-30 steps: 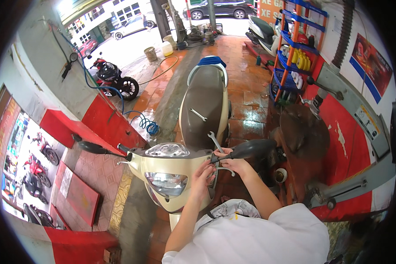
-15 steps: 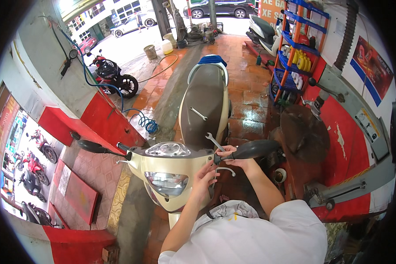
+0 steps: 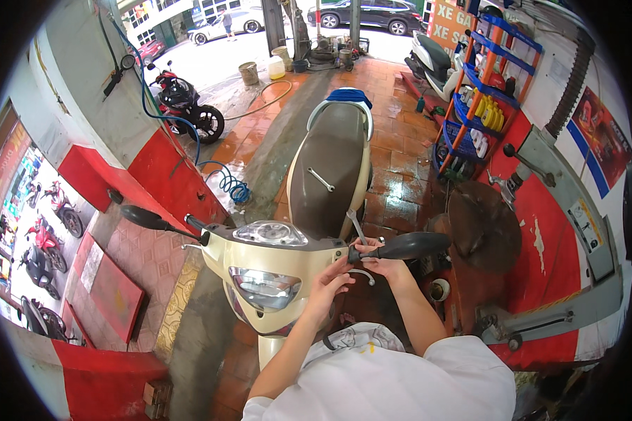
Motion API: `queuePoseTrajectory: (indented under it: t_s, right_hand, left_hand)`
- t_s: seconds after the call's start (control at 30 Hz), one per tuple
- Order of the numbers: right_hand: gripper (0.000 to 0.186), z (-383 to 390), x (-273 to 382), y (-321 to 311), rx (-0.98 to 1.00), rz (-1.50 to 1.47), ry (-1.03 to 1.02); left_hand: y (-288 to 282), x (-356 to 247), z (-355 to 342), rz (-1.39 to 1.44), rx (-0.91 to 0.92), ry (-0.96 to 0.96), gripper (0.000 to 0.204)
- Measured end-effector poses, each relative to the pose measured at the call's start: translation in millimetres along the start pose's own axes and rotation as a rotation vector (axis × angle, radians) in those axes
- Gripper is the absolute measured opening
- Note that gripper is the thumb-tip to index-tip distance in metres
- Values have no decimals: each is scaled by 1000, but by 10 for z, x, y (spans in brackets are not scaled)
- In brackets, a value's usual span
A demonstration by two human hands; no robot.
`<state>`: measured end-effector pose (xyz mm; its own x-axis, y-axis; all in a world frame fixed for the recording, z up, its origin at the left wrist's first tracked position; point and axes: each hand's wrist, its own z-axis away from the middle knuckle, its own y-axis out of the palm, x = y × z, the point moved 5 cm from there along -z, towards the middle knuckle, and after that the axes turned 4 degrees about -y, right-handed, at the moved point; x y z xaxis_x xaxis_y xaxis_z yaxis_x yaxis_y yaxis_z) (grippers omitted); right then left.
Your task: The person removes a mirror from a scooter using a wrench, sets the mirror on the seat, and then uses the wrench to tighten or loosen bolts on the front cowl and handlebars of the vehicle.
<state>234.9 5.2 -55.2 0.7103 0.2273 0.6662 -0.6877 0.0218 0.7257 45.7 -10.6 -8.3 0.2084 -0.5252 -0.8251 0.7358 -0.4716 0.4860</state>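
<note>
A cream scooter (image 3: 253, 270) with a brown seat (image 3: 328, 156) stands in front of me, its headlight end toward me. My right hand (image 3: 373, 262) is closed around an open-ended wrench (image 3: 357, 226), whose open jaw points up and away beside the handlebar. That hand is just below the inner end of the black mirror (image 3: 414, 245) on the right. My left hand (image 3: 332, 281) reaches up to the mirror's base, its fingers bent but apart; whether the fingertips touch the stem is hidden. A second wrench (image 3: 321, 179) lies on the seat. The brake lever (image 3: 363, 275) sticks out near both hands.
The other mirror (image 3: 144, 217) juts out left. A coiled blue hose (image 3: 234, 188) lies by the red-and-white pillar. On the right are a bottle shelf (image 3: 481, 105), a round brown-topped stand (image 3: 481, 224) and a grey machine arm (image 3: 541, 309). A dark motorcycle (image 3: 182, 105) is parked beyond the pillar.
The view has shifted a little. The wrench in my right hand has turned to stand more upright. Both hands stay by the mirror's base.
</note>
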Motion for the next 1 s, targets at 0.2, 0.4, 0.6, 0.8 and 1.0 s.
queuePoseTrajectory:
  t_s: [0.2,0.4,0.6,0.8,1.0]
  right_hand:
    - [9,-63,-12,99,-177,94,-5]
    - [10,-107,-6,50,-34,-35,-94]
    - [5,-47,-39,-33,-84,-98,-34]
    - [6,14,56,136,-197,-60,-99]
    - [23,209,-23,179,-217,-74,-88]
  left_hand:
    - [-64,-80,70,-58,0,6,51]
    - [42,-94,52,-60,39,9,52]
    - [61,-134,108,-96,81,16,56]
    - [114,-99,106,-77,141,82,61]
    - [157,-149,185,-136,154,107,61]
